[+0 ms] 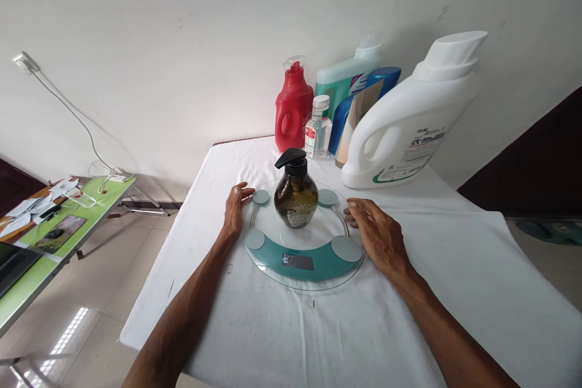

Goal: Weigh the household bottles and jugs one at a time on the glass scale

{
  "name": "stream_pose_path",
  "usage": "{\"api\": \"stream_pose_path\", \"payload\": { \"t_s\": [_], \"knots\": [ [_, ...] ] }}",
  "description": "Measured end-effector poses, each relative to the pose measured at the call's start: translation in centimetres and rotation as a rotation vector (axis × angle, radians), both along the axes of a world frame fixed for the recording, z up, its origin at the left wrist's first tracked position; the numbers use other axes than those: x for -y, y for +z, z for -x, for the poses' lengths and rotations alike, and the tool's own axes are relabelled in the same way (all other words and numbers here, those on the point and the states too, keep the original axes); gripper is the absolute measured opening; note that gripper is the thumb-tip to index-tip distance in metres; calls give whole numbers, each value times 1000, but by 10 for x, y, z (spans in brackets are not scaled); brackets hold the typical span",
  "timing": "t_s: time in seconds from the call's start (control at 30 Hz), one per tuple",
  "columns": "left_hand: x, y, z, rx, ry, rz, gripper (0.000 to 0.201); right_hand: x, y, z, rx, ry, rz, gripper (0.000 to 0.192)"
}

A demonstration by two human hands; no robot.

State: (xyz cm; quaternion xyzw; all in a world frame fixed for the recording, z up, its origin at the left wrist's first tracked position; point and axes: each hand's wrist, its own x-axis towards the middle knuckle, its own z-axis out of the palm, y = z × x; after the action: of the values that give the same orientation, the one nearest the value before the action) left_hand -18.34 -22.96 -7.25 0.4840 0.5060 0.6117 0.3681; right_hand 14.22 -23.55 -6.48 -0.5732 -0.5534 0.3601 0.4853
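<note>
A round glass bathroom scale (297,276) with a green band and a small display lies on the white-covered table. Upright on the middle of its glass stands a dark, round-bellied pump bottle (296,197) with a black pump head turned to the left. My left hand (235,209) rests beside the scale's left edge, fingers stretched toward the rim. At the right edge is my right hand (377,236), its fingers extended by the rim and partly hidden behind the hand. Neither hand holds anything, and both stay apart from the bottle.
Behind the scale stand a red jug (293,109), a small clear bottle (318,130), a green bottle (336,79), a blue bottle (339,124), a beige bottle (357,115) and a big white detergent jug (413,127). At left is a green table (97,194) with papers and a laptop.
</note>
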Motion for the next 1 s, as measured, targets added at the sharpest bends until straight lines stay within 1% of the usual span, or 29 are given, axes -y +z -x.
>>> {"api": "stream_pose_path", "payload": {
  "t_s": [0.27,0.4,0.47,0.53,0.6,0.67,0.73,0.8,0.83,0.9,0.93,1.0],
  "knots": [
    [2,6,-4,-11,11,18,81,0,1,2,5,-10,25,47],
    [1,4,-2,-10,6,24,83,-2,-2,0,18,-6,18,47],
    [5,9,-2,-52,25,15,83,-4,-5,-1,18,-1,6,48],
    [12,20,-6,-152,72,-36,80,-5,-9,-2,20,-4,-3,51],
    [23,37,-17,-257,95,-140,75,-5,-12,-2,27,-10,-6,54],
    [33,54,-36,-294,36,-231,73,-4,-12,-1,17,-10,-20,57],
    [40,70,-59,-288,-30,-251,80,-2,-11,0,-6,-6,-46,58],
    [40,82,-80,-278,-40,-223,87,1,-9,0,-28,7,-74,59],
    [39,86,-90,-286,-31,-193,84,2,-8,1,-22,11,-92,58],
    [34,91,-102,-339,-7,-114,68,3,-8,1,5,5,-101,56],
    [32,93,-106,-383,3,-71,62,3,-8,2,15,-1,-105,55],
    [29,94,-109,-472,33,-8,56,3,-9,4,31,-7,-117,52]
  ]
}}
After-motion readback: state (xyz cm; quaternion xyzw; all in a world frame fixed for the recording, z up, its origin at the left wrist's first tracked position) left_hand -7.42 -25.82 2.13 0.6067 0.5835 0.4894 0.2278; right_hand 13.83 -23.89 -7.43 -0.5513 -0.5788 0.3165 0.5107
